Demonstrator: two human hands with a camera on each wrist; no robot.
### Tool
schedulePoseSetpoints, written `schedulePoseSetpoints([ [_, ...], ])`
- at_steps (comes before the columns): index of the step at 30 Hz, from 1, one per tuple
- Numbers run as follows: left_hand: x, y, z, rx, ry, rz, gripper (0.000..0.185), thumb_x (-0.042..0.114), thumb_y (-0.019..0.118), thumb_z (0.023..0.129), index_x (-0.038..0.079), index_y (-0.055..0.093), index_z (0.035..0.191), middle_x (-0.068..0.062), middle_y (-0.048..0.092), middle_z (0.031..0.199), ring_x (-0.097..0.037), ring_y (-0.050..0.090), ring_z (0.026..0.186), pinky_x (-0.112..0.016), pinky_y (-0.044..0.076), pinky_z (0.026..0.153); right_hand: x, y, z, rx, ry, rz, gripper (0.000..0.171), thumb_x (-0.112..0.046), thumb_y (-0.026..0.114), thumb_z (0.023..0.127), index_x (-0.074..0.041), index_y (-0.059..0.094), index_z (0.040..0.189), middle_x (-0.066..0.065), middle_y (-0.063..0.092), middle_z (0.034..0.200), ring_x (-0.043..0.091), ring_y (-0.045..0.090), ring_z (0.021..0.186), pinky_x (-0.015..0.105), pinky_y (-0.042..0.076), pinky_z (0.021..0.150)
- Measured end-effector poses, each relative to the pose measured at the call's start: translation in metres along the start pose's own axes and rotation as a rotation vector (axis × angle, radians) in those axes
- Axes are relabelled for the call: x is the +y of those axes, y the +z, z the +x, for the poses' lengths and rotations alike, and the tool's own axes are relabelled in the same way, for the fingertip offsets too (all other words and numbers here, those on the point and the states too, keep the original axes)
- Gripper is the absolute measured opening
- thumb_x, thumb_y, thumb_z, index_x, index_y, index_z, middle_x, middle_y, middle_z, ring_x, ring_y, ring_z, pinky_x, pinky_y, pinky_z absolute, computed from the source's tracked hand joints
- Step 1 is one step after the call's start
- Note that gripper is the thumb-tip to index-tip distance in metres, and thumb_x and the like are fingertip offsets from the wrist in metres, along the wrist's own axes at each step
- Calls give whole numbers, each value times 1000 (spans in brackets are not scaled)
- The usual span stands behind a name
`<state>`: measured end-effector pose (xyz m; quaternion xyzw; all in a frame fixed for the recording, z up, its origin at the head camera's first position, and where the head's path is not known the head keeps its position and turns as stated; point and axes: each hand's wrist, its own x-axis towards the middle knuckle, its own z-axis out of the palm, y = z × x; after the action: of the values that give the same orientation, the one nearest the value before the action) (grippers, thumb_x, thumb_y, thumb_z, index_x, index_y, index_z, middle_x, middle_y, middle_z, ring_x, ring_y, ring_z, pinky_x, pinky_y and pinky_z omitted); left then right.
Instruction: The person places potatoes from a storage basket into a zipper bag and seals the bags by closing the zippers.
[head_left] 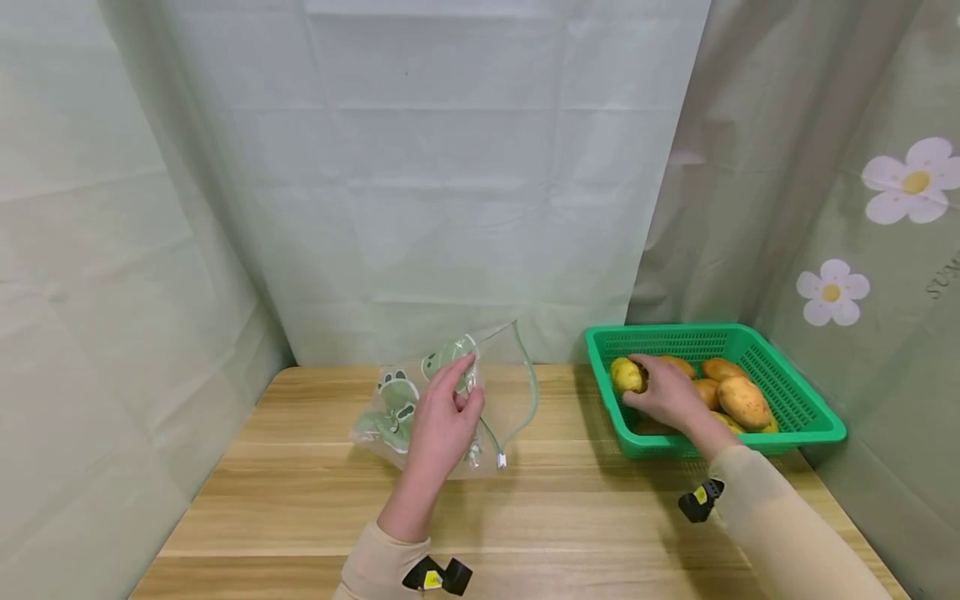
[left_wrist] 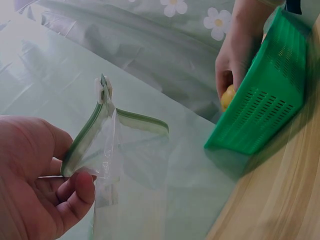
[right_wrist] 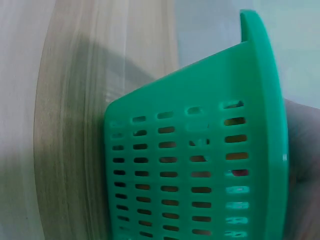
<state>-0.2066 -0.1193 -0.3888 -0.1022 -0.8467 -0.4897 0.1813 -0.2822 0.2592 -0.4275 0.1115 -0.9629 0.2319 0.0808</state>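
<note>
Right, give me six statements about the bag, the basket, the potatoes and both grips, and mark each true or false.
1. The left grip holds the bag by its edge. True.
2. The bag is zipped shut. False: its mouth gapes open.
3. The right grip has its fingers round a potato at the basket. True.
4. The basket is red. False: it is green.
5. Only one potato is in the basket. False: several are.
6. In the head view, the basket stands to the right of the bag. True.
</note>
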Motion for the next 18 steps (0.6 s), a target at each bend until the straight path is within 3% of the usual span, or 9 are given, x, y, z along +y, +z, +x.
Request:
schedulePoseSetpoints([
  [9, -1, 0, 0, 6, -2, 6, 53, 7, 71, 103, 9, 64, 155, -13, 62, 153, -12, 56, 71, -24, 50, 61, -13, -13, -12, 39, -26, 47, 74, -19, 78, 94, 6, 51, 159, 31, 62, 146, 40, 64, 108, 55, 52, 85],
  [18, -1, 1, -1, 6, 1, 1, 53, 7, 70, 103, 9, 64, 155, -13, 62, 151, -12, 56, 70, -24, 50, 60, -31, -26, -23, 78, -34, 127, 73, -16, 79, 96, 3, 50, 161, 29, 59, 149, 34, 63, 103, 46, 50, 80],
])
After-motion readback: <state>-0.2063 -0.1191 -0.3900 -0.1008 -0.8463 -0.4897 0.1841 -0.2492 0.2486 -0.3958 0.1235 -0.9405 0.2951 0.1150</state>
